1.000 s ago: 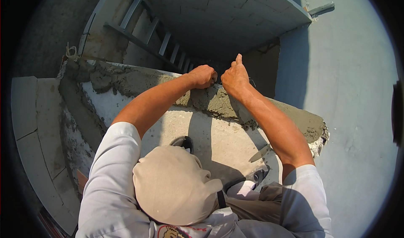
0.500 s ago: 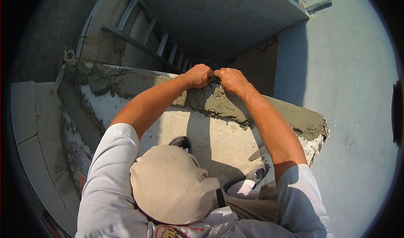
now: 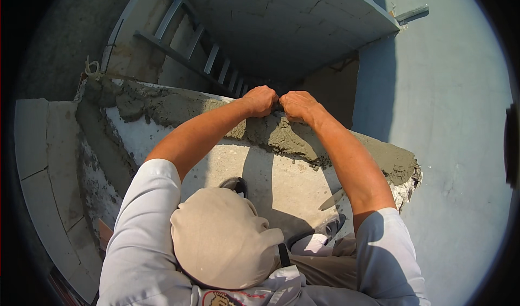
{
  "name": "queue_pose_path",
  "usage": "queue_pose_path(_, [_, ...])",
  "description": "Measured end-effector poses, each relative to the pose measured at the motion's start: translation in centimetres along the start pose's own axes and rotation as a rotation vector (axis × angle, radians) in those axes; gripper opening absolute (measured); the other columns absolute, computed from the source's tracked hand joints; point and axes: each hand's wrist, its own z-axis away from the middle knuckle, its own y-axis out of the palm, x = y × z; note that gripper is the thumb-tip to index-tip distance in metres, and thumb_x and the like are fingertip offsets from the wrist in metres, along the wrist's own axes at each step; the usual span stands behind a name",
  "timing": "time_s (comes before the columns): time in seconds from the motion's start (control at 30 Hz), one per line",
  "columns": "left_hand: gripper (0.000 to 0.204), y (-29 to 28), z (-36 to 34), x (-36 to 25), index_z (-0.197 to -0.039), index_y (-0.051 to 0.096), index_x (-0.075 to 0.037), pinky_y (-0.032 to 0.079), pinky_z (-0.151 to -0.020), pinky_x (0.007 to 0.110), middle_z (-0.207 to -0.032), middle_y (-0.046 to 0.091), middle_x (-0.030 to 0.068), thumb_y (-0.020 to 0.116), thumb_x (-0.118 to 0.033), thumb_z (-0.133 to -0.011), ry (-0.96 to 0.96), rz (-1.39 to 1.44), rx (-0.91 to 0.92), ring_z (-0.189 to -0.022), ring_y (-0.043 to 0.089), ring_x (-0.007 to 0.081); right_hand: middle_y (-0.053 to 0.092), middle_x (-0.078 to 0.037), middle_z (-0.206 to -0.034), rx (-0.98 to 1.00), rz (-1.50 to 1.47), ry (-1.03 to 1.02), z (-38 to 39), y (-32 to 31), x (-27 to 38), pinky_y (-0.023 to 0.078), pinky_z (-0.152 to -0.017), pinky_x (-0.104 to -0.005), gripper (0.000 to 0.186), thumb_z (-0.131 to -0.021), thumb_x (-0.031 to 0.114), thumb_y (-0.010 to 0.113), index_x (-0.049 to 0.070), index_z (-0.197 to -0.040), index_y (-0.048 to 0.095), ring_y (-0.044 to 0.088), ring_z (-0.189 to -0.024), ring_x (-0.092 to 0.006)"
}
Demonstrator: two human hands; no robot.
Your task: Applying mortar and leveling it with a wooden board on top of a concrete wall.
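Observation:
My left hand (image 3: 261,101) and my right hand (image 3: 299,105) are side by side above the far edge of a ledge, both curled into fists. A small dark patch shows between them; anything inside the fingers is hidden. Under and in front of the fists runs a thick, rough band of wet grey mortar (image 3: 281,135), which spans the ledge from the left corner to the right end. Both arms stretch forward over it.
Past the ledge is a deep, shaded shaft with block walls (image 3: 303,21) and a metal ladder (image 3: 196,41) leaning inside. A smooth grey surface (image 3: 455,160) lies to the right. Pale blocks (image 3: 59,160) border the left. My shoes (image 3: 234,185) stand on the concrete below.
The whole view has shifted slightly. My fists remain together over the mortar, and the right hand's fingers look more tightly curled.

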Motion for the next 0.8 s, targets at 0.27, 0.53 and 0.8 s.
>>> queue_pose_path(0.27, [0.022,-0.8,0.2,0.5,-0.09,0.077,-0.002,0.057,-0.083,0.046,-0.091,0.074,0.0221,0.076,-0.017,-0.075,0.035,0.049,0.049,-0.093,0.072,0.0402,0.076,-0.019,-0.095,-0.079,-0.167,0.021,-0.1,-0.5,-0.2,0.057,-0.083,-0.0443,0.018,-0.082,0.01,0.067,0.008,-0.096,0.078,0.073,-0.096,-0.035])
queue_pose_path(0.53, [0.028,-1.1,-0.6,0.4,-0.093,0.077,-0.003,0.057,-0.085,0.046,-0.089,0.074,0.0206,0.078,-0.027,-0.079,0.045,-0.051,0.087,-0.092,0.072,0.0387,0.074,-0.023,-0.094,-0.219,-0.298,0.122,-0.6,1.1,-0.1,0.058,-0.083,-0.0463,0.02,-0.082,0.006,0.063,0.005,-0.095,0.078,0.072,-0.093,-0.0404])
queue_pose_path(0.8, [0.029,-0.4,-0.5,1.3,-0.101,0.079,-0.006,0.056,-0.088,0.045,-0.093,0.075,0.0194,0.081,-0.023,-0.078,0.083,-0.006,0.079,-0.096,0.072,0.0375,0.074,-0.022,-0.099,-0.194,-0.394,0.116,-0.4,0.4,-0.4,0.056,-0.086,-0.0474,0.021,-0.087,0.008,0.065,0.007,-0.103,0.077,0.071,-0.099,-0.0397])
